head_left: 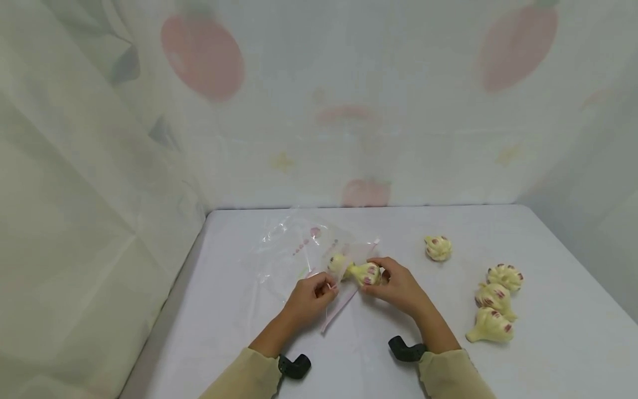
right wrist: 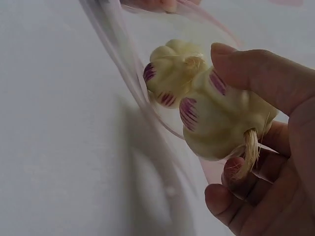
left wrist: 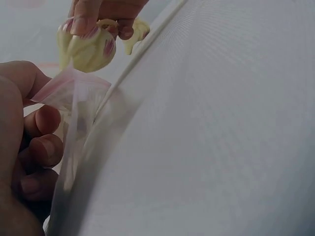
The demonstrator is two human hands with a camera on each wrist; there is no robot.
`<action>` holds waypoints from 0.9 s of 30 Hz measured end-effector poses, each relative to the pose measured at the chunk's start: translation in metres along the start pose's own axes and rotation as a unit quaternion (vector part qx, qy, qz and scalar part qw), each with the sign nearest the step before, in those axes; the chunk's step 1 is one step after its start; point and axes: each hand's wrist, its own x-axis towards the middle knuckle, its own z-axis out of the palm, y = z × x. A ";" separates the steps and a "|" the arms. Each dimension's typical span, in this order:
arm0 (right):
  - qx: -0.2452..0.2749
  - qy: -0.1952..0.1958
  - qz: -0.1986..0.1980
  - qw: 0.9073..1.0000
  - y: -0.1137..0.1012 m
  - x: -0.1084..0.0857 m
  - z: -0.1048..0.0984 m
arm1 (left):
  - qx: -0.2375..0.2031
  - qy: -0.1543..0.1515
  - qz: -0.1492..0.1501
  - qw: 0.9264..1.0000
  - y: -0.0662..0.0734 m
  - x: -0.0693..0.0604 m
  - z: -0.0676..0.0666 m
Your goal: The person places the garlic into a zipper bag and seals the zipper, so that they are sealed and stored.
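My right hand [head_left: 400, 285] grips a garlic bulb [right wrist: 224, 113] between thumb and fingers, right at the mouth of a clear zip bag [head_left: 285, 244]. Pink strips line the bag's opening. Pinched in my left hand [head_left: 310, 299] is the near edge of that mouth. A second garlic bulb [right wrist: 165, 73] lies inside, just past the opening, almost touching the one I hold. In the left wrist view, curled fingers [left wrist: 47, 147] sit beside the bag's raised lip, with the held bulb [left wrist: 88, 49] above it.
One garlic bulb [head_left: 438, 248] lies alone at the back right of the white table [head_left: 209, 332]. Three more bulbs [head_left: 493, 325] form a line farther right. Dark wrist mounts [head_left: 295, 367] stick out from both sleeves. A patterned curtain [head_left: 279, 111] hangs behind the table's back edge.
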 end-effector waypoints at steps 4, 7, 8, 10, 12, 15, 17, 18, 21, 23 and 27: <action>-0.032 -0.011 -0.029 0.999 0.000 0.003 0.010 | -0.002 -0.002 0.005 1.000 0.000 0.000 0.000; -0.044 -0.015 -0.036 0.998 -0.001 0.004 0.015 | 0.002 -0.005 0.005 1.000 0.000 0.001 0.001; -0.041 -0.013 -0.034 0.999 -0.001 0.004 0.016 | 0.002 -0.006 0.005 1.000 0.000 0.001 0.001; -0.028 -0.002 -0.020 0.999 -0.002 0.004 0.018 | 0.002 -0.008 0.003 1.000 0.000 0.001 0.001; -0.013 0.012 -0.008 1.000 -0.003 0.003 0.018 | -0.001 -0.010 0.001 1.000 0.000 0.002 0.001; 0.002 0.028 -0.001 1.000 -0.005 0.002 0.017 | -0.002 -0.014 -0.003 1.000 0.000 0.002 0.001; 0.012 0.030 0.001 0.999 -0.006 0.001 0.017 | 0.001 -0.016 -0.005 1.000 0.000 0.002 0.000; 0.016 0.029 0.002 0.999 -0.007 0.001 0.017 | 0.002 -0.017 -0.005 1.000 0.000 0.002 0.000; 0.022 0.030 -0.002 0.999 -0.007 0.000 0.018 | 0.003 -0.017 -0.001 1.000 0.000 0.002 0.000; 0.021 0.035 -0.007 0.999 -0.006 0.001 0.018 | 0.002 -0.016 0.000 1.000 0.000 0.002 0.000; 0.001 0.051 -0.022 0.998 -0.005 0.001 0.021 | -0.001 -0.014 -0.002 1.000 0.000 0.001 0.000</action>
